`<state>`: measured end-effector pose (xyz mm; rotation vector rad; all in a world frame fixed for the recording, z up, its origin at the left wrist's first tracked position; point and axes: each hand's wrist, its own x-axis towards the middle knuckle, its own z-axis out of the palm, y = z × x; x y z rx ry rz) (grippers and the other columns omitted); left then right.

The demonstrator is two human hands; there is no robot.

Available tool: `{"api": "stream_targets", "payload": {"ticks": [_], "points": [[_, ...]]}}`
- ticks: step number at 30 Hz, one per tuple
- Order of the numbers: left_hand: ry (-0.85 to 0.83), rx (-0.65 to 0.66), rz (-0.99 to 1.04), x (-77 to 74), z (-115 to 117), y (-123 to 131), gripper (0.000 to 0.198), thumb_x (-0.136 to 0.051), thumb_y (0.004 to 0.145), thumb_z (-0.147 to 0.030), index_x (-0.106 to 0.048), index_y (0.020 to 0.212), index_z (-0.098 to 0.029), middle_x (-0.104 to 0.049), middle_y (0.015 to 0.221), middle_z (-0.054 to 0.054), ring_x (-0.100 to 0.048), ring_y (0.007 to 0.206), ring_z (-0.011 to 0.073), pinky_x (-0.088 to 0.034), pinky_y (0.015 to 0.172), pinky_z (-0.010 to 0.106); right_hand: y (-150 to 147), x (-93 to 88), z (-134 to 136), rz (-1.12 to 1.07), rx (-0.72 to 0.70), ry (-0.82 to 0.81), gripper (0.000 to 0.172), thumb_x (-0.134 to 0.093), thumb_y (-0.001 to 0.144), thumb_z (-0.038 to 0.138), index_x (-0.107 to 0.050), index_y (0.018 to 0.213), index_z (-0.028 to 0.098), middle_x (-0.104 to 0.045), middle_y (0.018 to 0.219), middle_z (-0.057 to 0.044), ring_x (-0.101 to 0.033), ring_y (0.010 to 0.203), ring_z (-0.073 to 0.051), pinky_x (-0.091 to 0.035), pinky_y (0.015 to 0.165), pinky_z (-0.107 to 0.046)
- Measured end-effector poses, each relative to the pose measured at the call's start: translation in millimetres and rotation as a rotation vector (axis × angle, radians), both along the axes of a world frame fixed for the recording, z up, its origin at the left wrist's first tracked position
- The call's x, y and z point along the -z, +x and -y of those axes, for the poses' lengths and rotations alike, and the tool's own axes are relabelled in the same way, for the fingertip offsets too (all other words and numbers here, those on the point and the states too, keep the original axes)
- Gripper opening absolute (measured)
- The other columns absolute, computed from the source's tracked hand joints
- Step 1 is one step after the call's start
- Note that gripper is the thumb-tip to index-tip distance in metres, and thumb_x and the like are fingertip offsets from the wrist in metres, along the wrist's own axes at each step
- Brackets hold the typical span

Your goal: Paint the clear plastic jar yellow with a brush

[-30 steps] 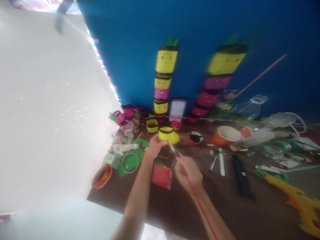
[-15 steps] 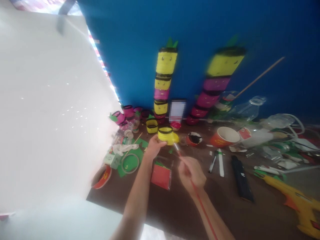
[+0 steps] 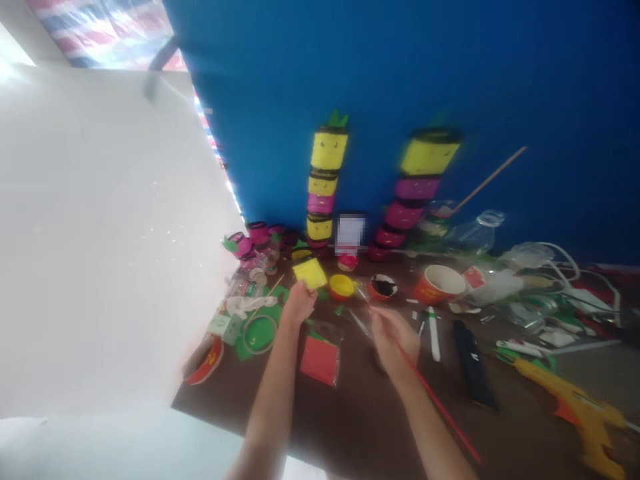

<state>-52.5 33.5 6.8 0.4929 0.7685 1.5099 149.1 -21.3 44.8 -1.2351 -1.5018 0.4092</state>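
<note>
My left hand (image 3: 300, 301) grips a small yellow cup-shaped piece (image 3: 310, 273), tilted so that a yellow face shows; how the fingers sit behind it is hidden. Just to its right stands a cup of yellow paint (image 3: 342, 287). In my right hand (image 3: 396, 339) is a paintbrush (image 3: 440, 404) with a long red handle, slanting down toward me. Its tip, a little blurred, is between the yellow paint cup and a cup of black paint (image 3: 384, 286).
Two stacked yellow-and-pink towers (image 3: 321, 193) (image 3: 405, 215) stand against the blue wall. A large paper cup (image 3: 442, 283), plastic bottles (image 3: 475, 232), a black pouch (image 3: 474, 363) and a yellow glue gun (image 3: 575, 407) lie right. A tape roll (image 3: 260, 333) and red paper (image 3: 320, 360) lie nearer.
My left hand has tipped the yellow piece and drawn it left, away from the brush, uncovering the yellow paint cup. My right hand has shifted slightly right with the paintbrush. The view has tilted up.
</note>
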Motion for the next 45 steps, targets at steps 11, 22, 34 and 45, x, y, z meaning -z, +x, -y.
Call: {"api": "stream_targets", "payload": {"ticks": [11,22,34,45], "points": [[-0.02,0.133,0.267,-0.8,9,5,0.024,-0.073,0.064,-0.033,-0.06,0.081,-0.021,-0.066,0.084,0.001,-0.06,0.079,0.0159,-0.038,0.095,0.056,-7,-47.1,-54,0.314,-0.174,-0.289,0.017,-0.053,0.071,0.026,-0.068,0.065,0.019,-0.069,0.067,-0.003,-0.062,0.063,-0.017,-0.047,0.061,-0.027],[-0.069,0.115,0.244,-2.1,-2,17,0.033,-0.078,0.056,-0.033,-0.061,0.081,-0.019,-0.064,0.081,0.0,-0.058,0.076,0.0154,-0.039,0.093,0.054,-21,-58.8,-78,0.405,-0.263,-0.45,0.014,-0.056,0.065,0.019,-0.066,0.055,0.018,-0.069,0.063,-0.004,-0.062,0.062,-0.017,-0.045,0.06,-0.026],[-0.105,0.115,0.214,1.3,-6,17,0.035,-0.078,0.057,-0.035,-0.06,0.083,-0.019,-0.062,0.076,0.0,-0.057,0.072,0.0142,-0.042,0.092,0.052,-8,-62.3,-98,0.168,-0.347,-0.689,0.018,-0.056,0.064,0.025,-0.066,0.054,0.015,-0.064,0.051,-0.004,-0.055,0.045,-0.012,-0.039,0.043,-0.021],[-0.07,0.084,0.191,5.3,-7,16,0.039,-0.08,0.053,-0.035,-0.061,0.082,-0.018,-0.062,0.071,-0.001,-0.057,0.066,0.0117,-0.043,0.09,0.043,8,-63.0,-95,-0.139,-0.321,-0.747,0.014,-0.061,0.061,0.025,-0.065,0.054,0.013,-0.062,0.049,-0.004,-0.052,0.042,-0.01,-0.037,0.04,-0.019]]}}
